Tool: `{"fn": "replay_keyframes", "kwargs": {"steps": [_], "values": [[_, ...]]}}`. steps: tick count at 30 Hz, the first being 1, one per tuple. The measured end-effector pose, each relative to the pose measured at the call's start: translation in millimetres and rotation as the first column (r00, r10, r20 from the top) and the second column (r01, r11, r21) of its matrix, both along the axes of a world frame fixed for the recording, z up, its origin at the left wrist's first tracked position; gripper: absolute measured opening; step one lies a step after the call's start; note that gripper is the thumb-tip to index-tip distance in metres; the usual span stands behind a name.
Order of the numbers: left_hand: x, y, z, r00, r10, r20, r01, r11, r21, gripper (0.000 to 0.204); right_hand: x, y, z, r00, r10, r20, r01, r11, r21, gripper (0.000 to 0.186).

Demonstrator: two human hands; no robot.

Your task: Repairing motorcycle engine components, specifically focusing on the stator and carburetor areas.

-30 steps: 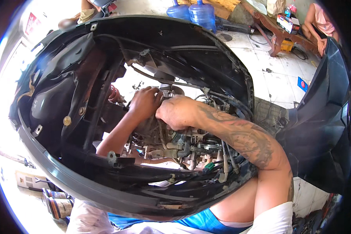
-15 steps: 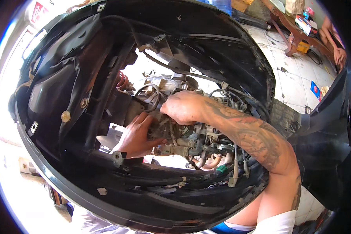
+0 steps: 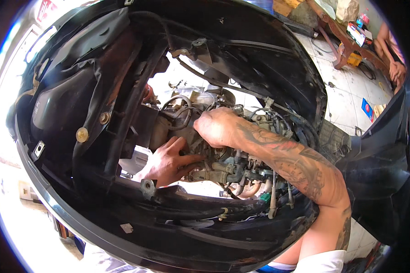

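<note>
Black plastic bodywork [image 3: 269,61] is curving around the opening you are working through, and the engine [image 3: 239,172] is sitting inside it, near the middle of the view, partly hidden by your hands. Your left hand [image 3: 164,163] is lying low at the engine's left side, its fingers bending and parting, one of them pointing right across the dirty casing. Whether it is gripping anything, you cannot tell from this angle. Your right hand [image 3: 215,128] is bending in from the right, just above and to the right of the left one, its fingers curling inward; their tips are hiding behind the hand, so what they are holding, if anything, you cannot tell. Your tattooed forearm [image 3: 282,157] is covering part of the engine.

Just above your left hand, a dark hose [image 3: 182,98] is looping, and a red spring [image 3: 148,93] is showing farther left. A green connector [image 3: 265,197] is hanging below the engine's right part. Beyond the bodywork, a blue packet [image 3: 367,109] is lying on the tiles [image 3: 346,93], and another person's hands [image 3: 397,72] are resting together near a wooden bench [image 3: 340,42].
</note>
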State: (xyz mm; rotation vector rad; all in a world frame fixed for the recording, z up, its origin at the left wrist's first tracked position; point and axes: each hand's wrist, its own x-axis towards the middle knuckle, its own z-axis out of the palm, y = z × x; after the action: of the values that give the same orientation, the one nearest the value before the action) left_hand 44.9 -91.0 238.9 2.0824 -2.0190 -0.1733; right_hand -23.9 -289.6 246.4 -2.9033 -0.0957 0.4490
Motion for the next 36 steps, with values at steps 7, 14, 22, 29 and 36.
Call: {"fn": "replay_keyframes", "kwargs": {"steps": [7, 14, 22, 29, 36], "values": [[5, 5, 4, 1.0, 0.0, 0.029, -0.001, 1.0, 0.013, 0.031, 4, -3, -5, 0.996, 0.039, 0.077, -0.038, 0.999, -0.007, 0.019], [29, -25, 7, 0.938, 0.154, -0.309, -0.109, 0.981, 0.159, 0.042, -14, -34, -4, 0.986, -0.001, 0.168, -0.003, 1.0, 0.026, 0.018], [28, -58, -8, 0.887, 0.347, -0.305, -0.313, 0.937, 0.155, 0.035, -17, -46, -7, 0.944, 0.075, 0.321, -0.076, 0.997, -0.009, 0.013], [39, -74, -18, 0.649, 0.632, -0.424, -0.498, 0.774, 0.39, 0.041, -32, -46, -22, 0.69, 0.09, 0.719, -0.241, 0.964, 0.111, 0.015], [38, -66, -17, 0.394, 0.616, -0.682, -0.437, 0.779, 0.451, 0.033, -34, -34, 31, 0.962, -0.051, 0.267, -0.042, 0.943, 0.33, 0.016]]}}
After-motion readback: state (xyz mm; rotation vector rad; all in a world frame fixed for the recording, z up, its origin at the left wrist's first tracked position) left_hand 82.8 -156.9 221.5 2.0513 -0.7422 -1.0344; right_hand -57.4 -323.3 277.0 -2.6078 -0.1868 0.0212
